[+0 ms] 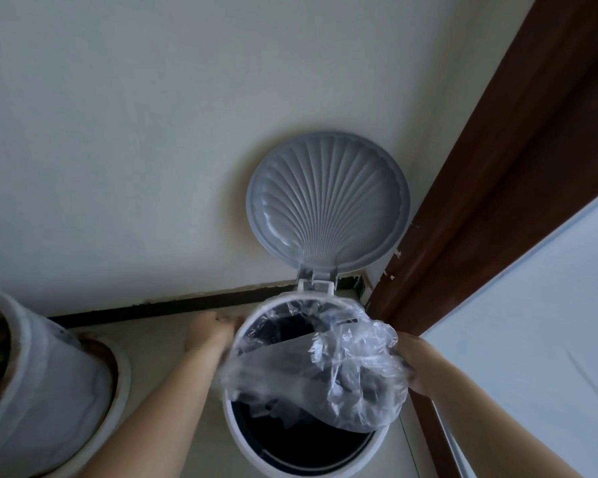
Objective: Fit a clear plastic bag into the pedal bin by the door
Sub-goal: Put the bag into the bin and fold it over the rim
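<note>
A round white pedal bin (252, 453) stands on the floor by the wall, its grey shell-patterned lid (328, 215) tipped up against the wall. A clear plastic bag (325, 370) is crumpled over the bin's mouth, partly draped on the far and right rim, with the dark inside showing at the near edge. My left hand (209, 331) grips the bag's edge at the bin's left rim. My right hand (411, 360) holds the bag at the right rim, its fingers partly hidden behind the plastic.
A large white plant pot (49, 384) on a saucer stands on the floor to the left. A dark brown door frame (497, 188) rises just right of the bin, with a pale door panel (532, 322) beyond it. A black skirting strip (159, 307) runs along the wall.
</note>
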